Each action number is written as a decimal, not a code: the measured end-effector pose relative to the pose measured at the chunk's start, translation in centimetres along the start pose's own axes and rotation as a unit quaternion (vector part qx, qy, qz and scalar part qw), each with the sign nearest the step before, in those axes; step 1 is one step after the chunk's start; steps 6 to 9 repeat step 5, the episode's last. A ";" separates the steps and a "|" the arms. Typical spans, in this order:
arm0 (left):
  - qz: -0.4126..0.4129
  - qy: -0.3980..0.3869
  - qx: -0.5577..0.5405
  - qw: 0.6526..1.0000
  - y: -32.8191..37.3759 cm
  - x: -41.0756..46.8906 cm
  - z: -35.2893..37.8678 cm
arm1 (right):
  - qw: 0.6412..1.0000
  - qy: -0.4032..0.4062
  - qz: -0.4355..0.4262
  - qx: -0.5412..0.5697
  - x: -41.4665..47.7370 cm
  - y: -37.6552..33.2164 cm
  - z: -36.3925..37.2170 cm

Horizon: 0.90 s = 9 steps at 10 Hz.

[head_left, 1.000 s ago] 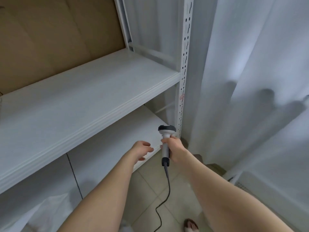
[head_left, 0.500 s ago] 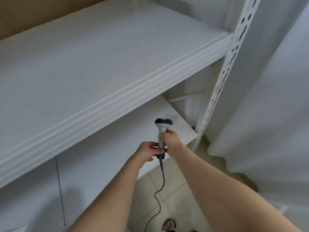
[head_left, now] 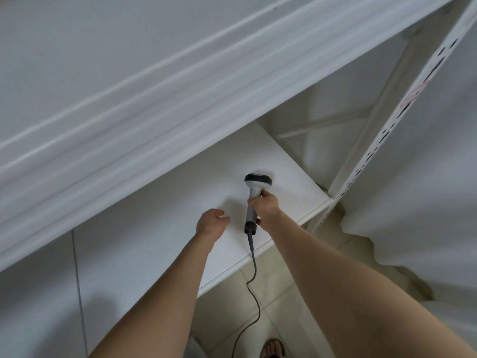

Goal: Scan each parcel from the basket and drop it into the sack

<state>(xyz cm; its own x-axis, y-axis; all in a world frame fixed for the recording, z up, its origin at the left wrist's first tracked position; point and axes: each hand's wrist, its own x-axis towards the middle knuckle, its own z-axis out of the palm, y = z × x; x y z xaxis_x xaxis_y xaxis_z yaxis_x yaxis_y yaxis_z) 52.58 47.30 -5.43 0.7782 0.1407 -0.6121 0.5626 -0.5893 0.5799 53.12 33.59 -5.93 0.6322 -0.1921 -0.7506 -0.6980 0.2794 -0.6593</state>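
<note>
A grey and white handheld barcode scanner [head_left: 256,186] with a dark head is over the lower white shelf [head_left: 154,228]. My right hand [head_left: 265,205] grips its handle, and its dark cable [head_left: 254,285] hangs down toward the floor. My left hand [head_left: 211,223] hovers just left of the scanner, fingers relaxed and holding nothing. No parcel, basket or sack is in view.
A white upper shelf [head_left: 129,81] juts out across the top half of the view. A perforated white upright [head_left: 402,120] stands at the right, with a white curtain [head_left: 426,189] beyond it. Beige floor tiles [head_left: 284,306] and a sandalled foot [head_left: 272,348] show below.
My left hand has let go of the scanner handle and moved left. The scanner has gone forward over the lower shelf, and my view has dropped closer under the upper shelf.
</note>
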 end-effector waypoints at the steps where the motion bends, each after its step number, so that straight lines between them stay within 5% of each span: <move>1: 0.000 -0.008 -0.006 1.000 0.0 0.6 0.3 | 1.000 0.007 -0.003 -0.021 0.5 0.4 0.1; 9: -0.018 -0.032 -0.020 0.999 -0.2 0.2 -0.2 | 0.999 0.002 -0.004 -0.053 -0.5 0.6 -0.5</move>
